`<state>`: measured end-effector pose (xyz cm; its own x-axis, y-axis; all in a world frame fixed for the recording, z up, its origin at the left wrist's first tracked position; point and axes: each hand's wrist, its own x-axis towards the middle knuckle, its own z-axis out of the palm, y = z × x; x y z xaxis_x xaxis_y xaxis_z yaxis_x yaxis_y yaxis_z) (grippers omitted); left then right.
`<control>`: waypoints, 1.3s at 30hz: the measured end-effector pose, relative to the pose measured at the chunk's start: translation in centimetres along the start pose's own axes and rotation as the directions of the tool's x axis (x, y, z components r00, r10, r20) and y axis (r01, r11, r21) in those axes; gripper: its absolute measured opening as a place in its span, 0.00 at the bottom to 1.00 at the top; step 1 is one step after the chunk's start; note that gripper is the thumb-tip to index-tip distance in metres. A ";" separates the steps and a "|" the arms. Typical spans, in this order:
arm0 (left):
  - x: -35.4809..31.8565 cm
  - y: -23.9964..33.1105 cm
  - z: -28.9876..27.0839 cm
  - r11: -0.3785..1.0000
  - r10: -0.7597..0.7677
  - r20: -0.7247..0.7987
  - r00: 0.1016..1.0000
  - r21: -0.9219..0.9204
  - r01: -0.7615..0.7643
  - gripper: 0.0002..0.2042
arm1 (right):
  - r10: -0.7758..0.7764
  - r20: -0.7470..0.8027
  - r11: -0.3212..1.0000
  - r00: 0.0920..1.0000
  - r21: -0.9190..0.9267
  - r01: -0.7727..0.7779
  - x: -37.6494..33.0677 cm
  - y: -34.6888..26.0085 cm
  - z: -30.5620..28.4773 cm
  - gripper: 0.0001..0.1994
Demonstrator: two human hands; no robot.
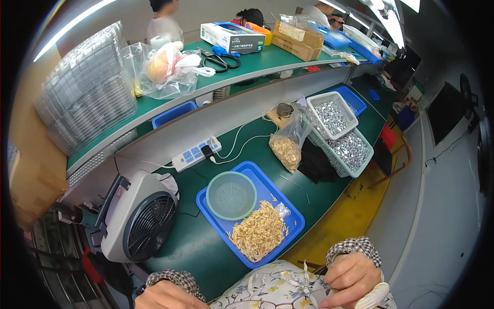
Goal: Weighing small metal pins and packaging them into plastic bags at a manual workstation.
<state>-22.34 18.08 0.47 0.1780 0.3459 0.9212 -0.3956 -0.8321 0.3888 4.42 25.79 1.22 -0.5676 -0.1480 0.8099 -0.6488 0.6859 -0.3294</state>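
Observation:
At the lower edge, a thin-rimmed pair of eyeglasses (276,304) spans the gap between my two hands, in front of a flowered apron. My right hand (354,277) is closed, its fingers pinching one side of the eyeglasses. A white ribbed thing (373,296) lies against that hand; its kind is unclear. My left hand (170,296), partly cut off by the picture's edge, is closed at the other side of the eyeglasses. Beyond them, a blue tray (203,198) bears a pile of small gold-coloured pins (260,232) and a round greenish bowl (231,195).
A grey fan (141,219) stands left of the tray. Farther back are a power strip (195,153), a bag of gold-coloured pieces (286,149) and baskets of silvery metal parts (355,154). The raised shelf holds black scissors (221,62) and stacked clear trays (87,87). People are beyond it.

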 end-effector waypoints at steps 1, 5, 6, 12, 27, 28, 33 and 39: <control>0.2 0.0 0.2 1.000 -0.008 -0.004 1.000 -0.005 0.008 0.05 | 0.008 -0.006 1.000 1.000 0.003 -0.008 0.0 -0.3 0.0 0.07; 0.8 -0.4 0.5 0.999 -0.022 0.032 0.999 -0.046 0.024 0.05 | 0.011 -0.091 1.000 0.996 0.006 -0.011 -0.4 -1.2 0.3 0.07; 0.9 -0.6 0.5 0.999 -0.007 0.036 0.999 -0.050 0.009 0.05 | 0.011 -0.110 1.000 0.994 -0.018 -0.013 -0.4 -1.3 0.4 0.08; 1.3 -0.1 1.5 0.997 -0.015 -0.005 1.000 -0.073 0.014 0.08 | -0.186 -0.284 0.976 0.941 -0.165 0.143 0.3 -1.2 1.3 0.13; 1.4 0.5 2.0 0.984 0.169 -0.112 0.979 0.078 -0.160 0.07 | 0.124 -0.411 0.982 0.903 -0.078 -0.170 1.7 -3.0 1.5 0.17; 1.4 0.7 2.0 0.973 0.212 -0.136 0.968 0.122 -0.196 0.06 | 0.116 -0.418 0.985 0.901 -0.069 -0.159 2.0 -3.0 1.4 0.17; 2.6 0.9 3.3 0.974 0.083 -0.115 0.990 0.221 -0.056 0.06 | 0.360 -0.187 0.933 0.914 0.076 -0.352 3.2 -4.8 -1.1 0.13; 2.4 0.8 4.8 0.970 0.244 -0.186 0.952 0.033 -0.242 0.04 | -0.175 -0.429 0.958 0.886 -0.282 0.053 2.4 -1.5 2.1 0.09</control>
<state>-17.95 16.16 2.91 -0.0944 0.2067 0.9739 -0.3967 -0.9050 0.1536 2.93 22.88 2.63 -0.1722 0.0538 0.9836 -0.5090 0.8500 -0.1356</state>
